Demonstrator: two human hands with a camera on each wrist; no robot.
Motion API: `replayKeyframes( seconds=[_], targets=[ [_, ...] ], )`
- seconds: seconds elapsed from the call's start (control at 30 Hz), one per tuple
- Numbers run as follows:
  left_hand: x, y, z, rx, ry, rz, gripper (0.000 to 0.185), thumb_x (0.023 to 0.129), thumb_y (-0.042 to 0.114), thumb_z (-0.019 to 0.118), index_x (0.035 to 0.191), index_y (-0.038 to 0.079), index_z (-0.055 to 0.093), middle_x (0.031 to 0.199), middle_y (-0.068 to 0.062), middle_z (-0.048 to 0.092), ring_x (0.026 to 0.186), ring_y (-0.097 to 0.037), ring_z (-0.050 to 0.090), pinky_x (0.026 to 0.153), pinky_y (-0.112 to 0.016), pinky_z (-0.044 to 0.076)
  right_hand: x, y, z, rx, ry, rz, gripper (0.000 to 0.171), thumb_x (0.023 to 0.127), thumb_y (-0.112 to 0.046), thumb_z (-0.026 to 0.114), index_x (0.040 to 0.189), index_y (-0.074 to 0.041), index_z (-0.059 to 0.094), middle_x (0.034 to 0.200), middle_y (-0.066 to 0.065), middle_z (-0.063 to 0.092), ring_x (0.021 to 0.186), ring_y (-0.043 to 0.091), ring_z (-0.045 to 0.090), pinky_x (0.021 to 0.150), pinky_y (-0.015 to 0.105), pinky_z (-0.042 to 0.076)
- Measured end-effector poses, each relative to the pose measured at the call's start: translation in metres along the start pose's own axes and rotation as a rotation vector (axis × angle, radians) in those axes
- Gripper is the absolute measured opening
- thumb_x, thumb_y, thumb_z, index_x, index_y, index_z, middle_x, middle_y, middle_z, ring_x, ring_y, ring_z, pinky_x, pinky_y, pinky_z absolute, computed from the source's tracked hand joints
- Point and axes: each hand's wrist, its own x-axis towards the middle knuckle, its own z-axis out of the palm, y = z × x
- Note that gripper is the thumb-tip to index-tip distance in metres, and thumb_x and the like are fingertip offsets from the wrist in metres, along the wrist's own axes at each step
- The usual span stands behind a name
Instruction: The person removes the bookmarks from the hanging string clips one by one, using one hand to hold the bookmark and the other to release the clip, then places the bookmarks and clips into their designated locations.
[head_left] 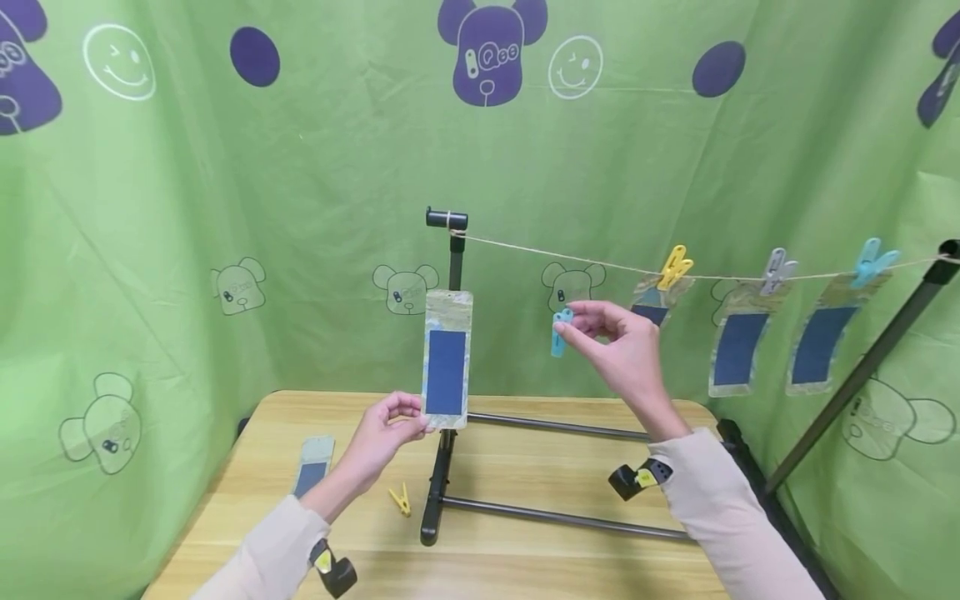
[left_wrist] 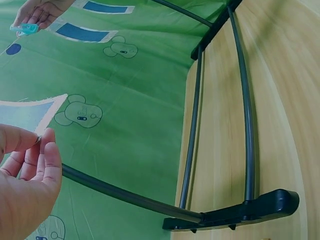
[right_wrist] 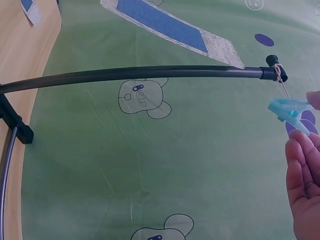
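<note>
My left hand pinches the bottom edge of a card with a blue panel and holds it upright in front of the black stand post. In the left wrist view the card's corner shows above my fingers. My right hand pinches a light blue clothespin, held below the string; that clothespin also shows in the right wrist view. Three cards hang on the string under a yellow peg, a grey peg and a blue peg.
A wooden table carries the black stand base with its rails. Another card lies flat at the left, and a yellow clothespin lies near the base. A green printed cloth surrounds the table.
</note>
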Motion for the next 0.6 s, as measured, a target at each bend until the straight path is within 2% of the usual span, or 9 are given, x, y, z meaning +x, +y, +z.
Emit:
replayKeyframes(
  seconds=[0.6],
  targets=[
    [-0.009, -0.004, -0.014, -0.027, 0.062, -0.03, 0.025, 0.086, -0.011, 0.061, 0.11, -0.011, 0.055, 0.097, -0.015, 0.058, 0.082, -0.019, 0.065, 0.084, -0.033, 0.057, -0.011, 0.006, 0.013, 0.03, 0.0, 0.018, 0.033, 0.08, -0.024, 0.081, 0.105, -0.005, 0.07, 0.088, 0.005, 0.071, 0.075, 0.014, 0.065, 0.07, 0.019, 0.055]
  ],
)
